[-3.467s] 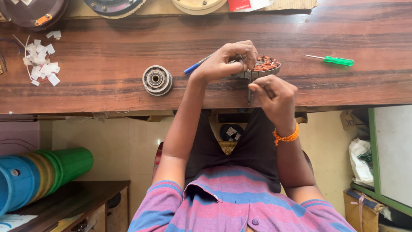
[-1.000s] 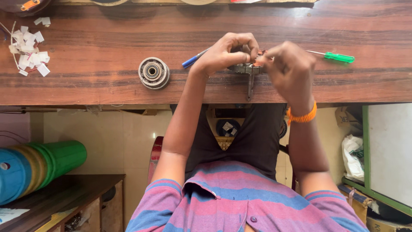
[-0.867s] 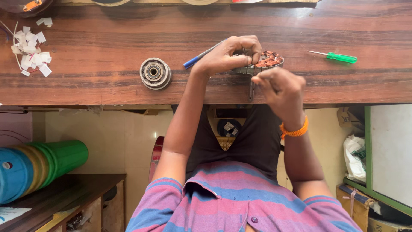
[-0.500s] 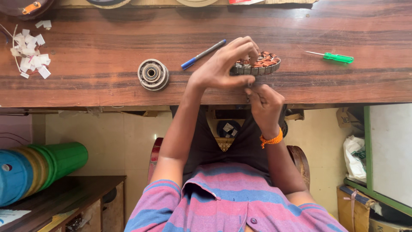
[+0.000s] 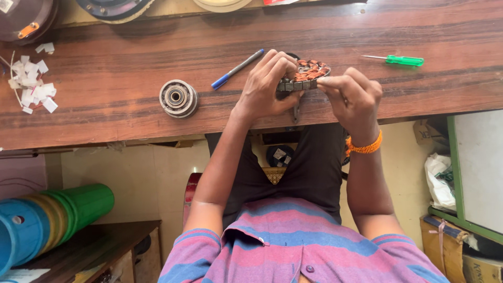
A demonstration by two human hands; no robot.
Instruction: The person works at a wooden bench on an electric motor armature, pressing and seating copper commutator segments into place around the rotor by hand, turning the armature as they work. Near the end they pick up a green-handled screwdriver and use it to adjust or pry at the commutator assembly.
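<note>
On the table (image 5: pixel 105 110), my left hand (image 5: pixel 267 86) and right hand (image 5: pixel 353 97) grip the wound stator (image 5: pixel 306 76) between them at the near edge. A pen (image 5: pixel 237 69) lies just left, a bearing hub (image 5: pixel 178 98) further left, paper scraps (image 5: pixel 32 84) far left, a screwdriver (image 5: pixel 398 60) right.

- A small repair workshop, by the look of it, most likely for electric motors or fans
- The long wooden workbench (image 5: pixel 131 47) is worn and streaked, and serves as a work surface rather than a dining or office table
- A round motor stator with copper windings (image 5: pixel 306 76) sits at the bench edge between the person's hands
- A metal bearing hub (image 5: pixel 178 98) lies loose on the wood
- A green-handled screwdriver (image 5: pixel 401 60) and a blue pen (image 5: pixel 237 69) lie within reach
- White scraps of insulation paper (image 5: pixel 31 84) are heaped at one end
- Round motor housings (image 5: pixel 112 8) line the far edge
- Stacked plastic tubs (image 5: pixel 47 220) and cardboard boxes (image 5: pixel 456 246) crowd the floor below
</note>
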